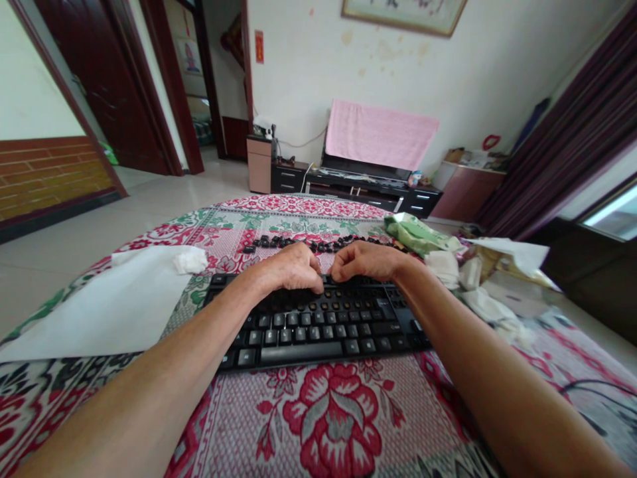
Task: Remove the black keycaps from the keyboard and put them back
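A black keyboard (323,328) lies on the floral red cloth of the table (328,425). Both my hands rest over its far rows, close together. My left hand (291,267) has its fingers curled down onto the keys near the top middle. My right hand (365,260) is curled the same way, fingertips pinched toward the left hand; what they grip is hidden. Just beyond the hands, a row of loose black keycaps (279,241) lies on the cloth.
A white sheet of paper (104,305) with a crumpled tissue (190,260) lies at the left. A green packet (415,234) and crumpled white wrappers (478,279) sit at the right. A black cable (597,388) runs at the far right.
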The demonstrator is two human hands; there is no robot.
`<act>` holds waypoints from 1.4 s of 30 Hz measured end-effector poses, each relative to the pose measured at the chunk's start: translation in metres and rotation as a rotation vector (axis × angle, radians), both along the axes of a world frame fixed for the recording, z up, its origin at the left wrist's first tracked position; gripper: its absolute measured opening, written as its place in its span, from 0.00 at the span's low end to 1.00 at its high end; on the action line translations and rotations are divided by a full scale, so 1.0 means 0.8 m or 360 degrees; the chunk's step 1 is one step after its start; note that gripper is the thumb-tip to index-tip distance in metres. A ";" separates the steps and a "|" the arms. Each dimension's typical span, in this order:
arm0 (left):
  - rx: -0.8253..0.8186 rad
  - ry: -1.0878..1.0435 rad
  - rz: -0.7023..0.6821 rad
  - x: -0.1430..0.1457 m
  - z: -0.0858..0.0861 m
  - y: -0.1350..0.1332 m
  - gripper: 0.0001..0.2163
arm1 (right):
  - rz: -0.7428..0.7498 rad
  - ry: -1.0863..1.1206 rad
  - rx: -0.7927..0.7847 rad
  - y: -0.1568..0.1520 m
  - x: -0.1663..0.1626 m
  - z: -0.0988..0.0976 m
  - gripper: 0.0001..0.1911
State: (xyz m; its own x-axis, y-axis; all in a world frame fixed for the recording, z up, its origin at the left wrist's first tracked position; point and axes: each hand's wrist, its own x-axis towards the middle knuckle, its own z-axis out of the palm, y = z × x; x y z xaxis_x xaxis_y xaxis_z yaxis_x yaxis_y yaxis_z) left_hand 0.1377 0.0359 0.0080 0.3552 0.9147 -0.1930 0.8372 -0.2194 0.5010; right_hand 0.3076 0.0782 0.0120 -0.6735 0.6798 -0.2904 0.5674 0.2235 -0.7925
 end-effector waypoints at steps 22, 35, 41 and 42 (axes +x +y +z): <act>-0.0041 -0.0015 -0.0036 -0.002 -0.003 -0.001 0.14 | -0.0079 -0.0044 -0.0119 0.008 -0.005 -0.012 0.02; -0.0070 -0.0073 -0.0033 -0.006 -0.005 0.002 0.14 | 0.0214 -0.0066 0.0483 -0.008 0.003 -0.010 0.08; -0.0083 -0.0043 -0.0145 -0.014 -0.004 0.008 0.13 | 0.0104 -0.0046 0.0574 -0.012 0.007 -0.011 0.13; -0.0055 -0.0037 -0.0155 -0.016 -0.003 0.009 0.12 | 0.0044 -0.0028 0.0619 -0.009 0.011 -0.010 0.14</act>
State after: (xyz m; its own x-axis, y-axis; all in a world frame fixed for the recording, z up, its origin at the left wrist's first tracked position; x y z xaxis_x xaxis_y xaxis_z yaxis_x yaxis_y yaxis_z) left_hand 0.1251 0.0435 0.0058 0.4468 0.8686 -0.2143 0.8007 -0.2813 0.5289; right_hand 0.3165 0.0710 0.0039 -0.6905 0.7228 -0.0261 0.5694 0.5210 -0.6359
